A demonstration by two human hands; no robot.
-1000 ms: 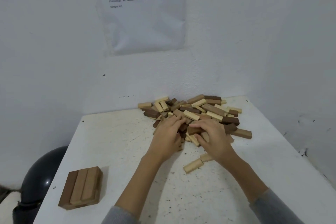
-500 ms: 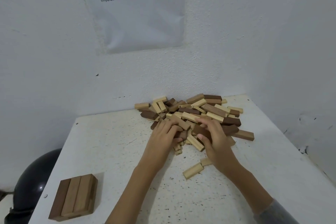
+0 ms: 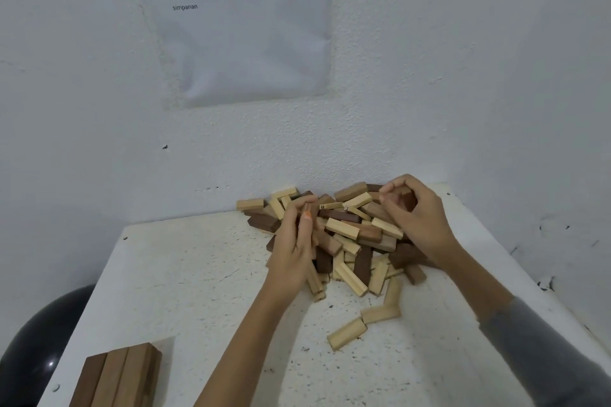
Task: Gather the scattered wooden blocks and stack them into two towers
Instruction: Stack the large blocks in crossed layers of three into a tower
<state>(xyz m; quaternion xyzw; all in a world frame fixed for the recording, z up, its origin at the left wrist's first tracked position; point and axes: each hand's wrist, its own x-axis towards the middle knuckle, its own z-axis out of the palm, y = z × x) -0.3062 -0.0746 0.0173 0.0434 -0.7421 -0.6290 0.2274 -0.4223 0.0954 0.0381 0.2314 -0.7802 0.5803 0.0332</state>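
Observation:
A heap of light and dark wooden blocks (image 3: 350, 235) lies at the far middle of the white table (image 3: 198, 291), against the wall. My left hand (image 3: 294, 251) is on the heap's left side, fingers curled round a brown block (image 3: 310, 210) that stands upright in them. At the heap's far right top, my right hand (image 3: 423, 221) grips a dark brown block (image 3: 409, 199) in its curled fingers. A low stack of brown blocks (image 3: 115, 377), laid side by side, sits at the near left corner.
Two loose pale blocks (image 3: 347, 332) (image 3: 380, 312) lie on the table just in front of the heap. A black rounded helmet (image 3: 33, 357) sits beyond the table's left edge. White walls close off the far and right sides; a printed sheet (image 3: 244, 26) hangs above.
My right hand moved from the heap's near middle to its far right top and closed on a dark block. My left hand shifted slightly back and now holds a brown block upright.

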